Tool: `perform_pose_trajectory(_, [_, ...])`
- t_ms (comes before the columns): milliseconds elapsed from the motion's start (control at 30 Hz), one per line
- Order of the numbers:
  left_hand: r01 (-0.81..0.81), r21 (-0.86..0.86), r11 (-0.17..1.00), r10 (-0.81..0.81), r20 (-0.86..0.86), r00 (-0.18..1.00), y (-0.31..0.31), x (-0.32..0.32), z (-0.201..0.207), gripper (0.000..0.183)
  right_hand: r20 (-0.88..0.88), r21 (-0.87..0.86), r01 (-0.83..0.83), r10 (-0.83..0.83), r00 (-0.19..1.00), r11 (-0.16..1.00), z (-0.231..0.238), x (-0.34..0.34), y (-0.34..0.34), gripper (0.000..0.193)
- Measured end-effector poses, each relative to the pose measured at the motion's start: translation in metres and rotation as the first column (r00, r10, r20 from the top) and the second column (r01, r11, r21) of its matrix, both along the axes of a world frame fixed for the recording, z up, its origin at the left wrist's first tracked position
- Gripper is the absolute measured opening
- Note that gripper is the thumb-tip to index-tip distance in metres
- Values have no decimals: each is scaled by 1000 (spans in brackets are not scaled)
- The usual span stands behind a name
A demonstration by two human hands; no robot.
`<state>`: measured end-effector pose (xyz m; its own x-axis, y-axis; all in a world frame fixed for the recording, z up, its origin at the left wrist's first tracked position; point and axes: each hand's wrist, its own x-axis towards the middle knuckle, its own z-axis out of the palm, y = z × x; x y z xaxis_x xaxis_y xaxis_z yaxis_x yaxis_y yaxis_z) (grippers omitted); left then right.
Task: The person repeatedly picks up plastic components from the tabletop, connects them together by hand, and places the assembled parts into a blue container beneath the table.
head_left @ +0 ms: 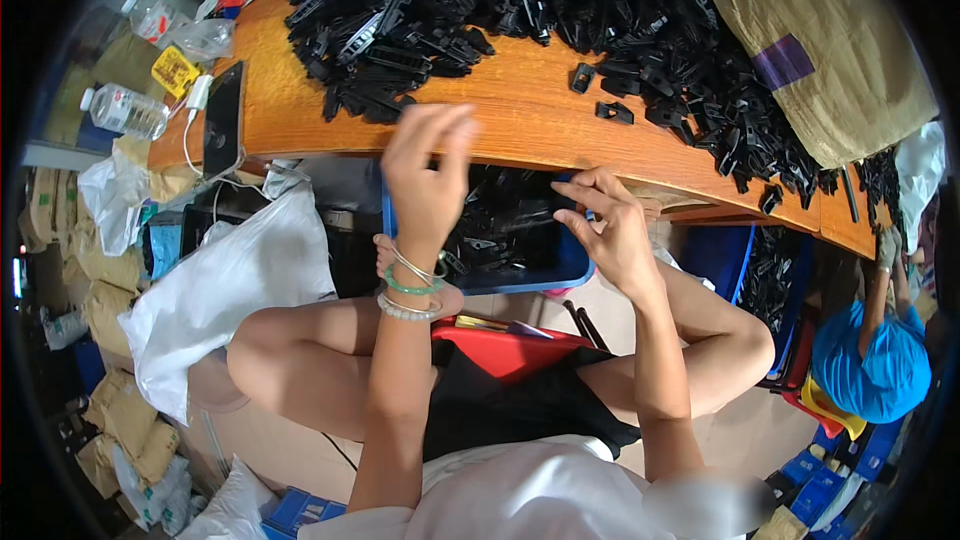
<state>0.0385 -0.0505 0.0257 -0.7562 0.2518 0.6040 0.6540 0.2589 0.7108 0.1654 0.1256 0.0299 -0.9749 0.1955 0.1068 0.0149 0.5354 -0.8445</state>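
My left hand (430, 175), a little blurred at the fingertips, is over the table's front edge below the heap of black plastic parts (480, 0). Its fingers stretch toward the heap, and nothing shows in them. My right hand (615, 230) hovers above the right side of a blue bin (570, 275), thumb and forefinger apart. Between my hands, a blurred dark shape (530, 212) shows over the bin; whether it is a loose part in motion I cannot tell. More black parts (490, 245) lie inside the bin.
On the wooden table (500, 130) stands a large tan wrapped roll (825, 50). A phone (223, 120) and plastic bottle (125, 112) are at left. A white sack (240, 290) hangs beside my knee. A co-worker in blue (870, 360) sits at right, near another blue bin (720, 260).
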Motion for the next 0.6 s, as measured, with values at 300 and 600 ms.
perform_pose_trajectory(300, [-436, -305, 847, 353, -290, 889, -33, -23, -13, 49, -431, 525, 489, -278, 859, 696, -17, -52, 47, 29])
perform_pose_trajectory(600, [-280, -290, 915, 165, -364, 917, -4, -5, -16, 31, -584, 383, 515, -231, 778, 767, -22, -55, 42, 25])
